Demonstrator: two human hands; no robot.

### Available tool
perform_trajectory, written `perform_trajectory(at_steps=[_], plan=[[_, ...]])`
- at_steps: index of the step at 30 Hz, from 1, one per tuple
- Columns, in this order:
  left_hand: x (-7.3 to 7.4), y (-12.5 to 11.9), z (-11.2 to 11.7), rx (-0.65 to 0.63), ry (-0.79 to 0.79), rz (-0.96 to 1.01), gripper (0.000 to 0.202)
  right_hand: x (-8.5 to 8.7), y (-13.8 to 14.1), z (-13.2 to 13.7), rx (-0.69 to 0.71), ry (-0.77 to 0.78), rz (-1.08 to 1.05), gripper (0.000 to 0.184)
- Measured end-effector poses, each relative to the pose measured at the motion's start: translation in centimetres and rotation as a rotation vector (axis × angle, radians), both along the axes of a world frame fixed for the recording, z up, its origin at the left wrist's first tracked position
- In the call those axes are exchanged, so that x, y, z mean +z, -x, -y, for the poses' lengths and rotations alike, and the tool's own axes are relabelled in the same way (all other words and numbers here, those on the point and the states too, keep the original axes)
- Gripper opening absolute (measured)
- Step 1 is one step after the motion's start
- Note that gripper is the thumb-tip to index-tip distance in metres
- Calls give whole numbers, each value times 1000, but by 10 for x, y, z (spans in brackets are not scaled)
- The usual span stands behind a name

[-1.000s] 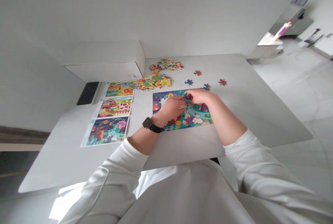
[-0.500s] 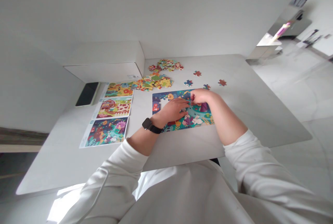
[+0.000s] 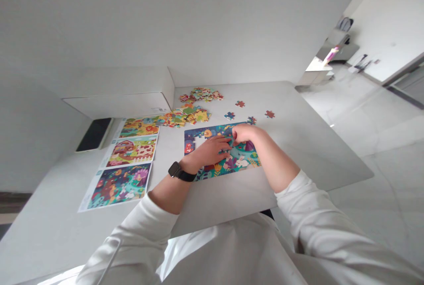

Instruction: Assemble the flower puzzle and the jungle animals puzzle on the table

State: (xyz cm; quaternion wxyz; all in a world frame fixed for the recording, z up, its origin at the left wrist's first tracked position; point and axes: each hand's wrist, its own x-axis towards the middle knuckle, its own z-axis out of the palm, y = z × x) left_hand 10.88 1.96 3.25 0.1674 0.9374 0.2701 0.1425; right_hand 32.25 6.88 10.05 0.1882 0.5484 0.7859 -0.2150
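1. The table's point(image 3: 228, 201) near edge runs by the person's body, a strip of tabletop between it and the puzzle
2. The puzzle point(image 3: 241, 161) lies flat under both hands, with a gap at its upper left
3. The left hand point(image 3: 212, 150) rests on it, fingers slightly apart
4. The right hand point(image 3: 244, 133) curls over its far part; whether the fingertips pinch a piece cannot be told
5. Rightward, tabletop stretches wide
6. Beyond lie four loose pieces point(image 3: 229, 116)
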Motion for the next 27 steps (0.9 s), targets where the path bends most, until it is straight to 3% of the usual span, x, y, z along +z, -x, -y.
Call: perform_trajectory(at_steps=[8, 19, 24, 27], plan=[[-3, 8, -11, -23, 51, 48, 20, -6, -4, -5, -20, 18, -30, 15], [-2, 7, -4, -6, 6, 37, 24, -12, -8, -7, -97, 42, -122, 13], [6, 10, -5, 149, 70, 103, 36, -10, -41, -24, -313, -274, -334, 22], [19, 20, -11, 236, 85, 176, 38, -7, -82, -36, -578, -454, -327, 25]])
